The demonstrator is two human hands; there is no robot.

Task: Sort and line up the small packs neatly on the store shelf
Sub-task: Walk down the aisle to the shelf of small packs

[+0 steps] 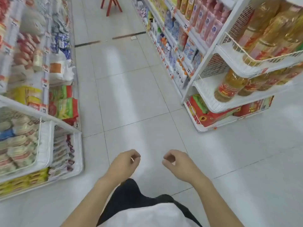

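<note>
Fingers (133, 157) loosely curled, both hands empty.

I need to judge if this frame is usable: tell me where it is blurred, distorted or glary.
Head view: motion blur smears the left shelves; the cooking oil bottles are soft; wide-angle bending curves the shelf edges; pale light streaks glare on the floor tiles; left hand and right hand are fairly sharp.
</note>
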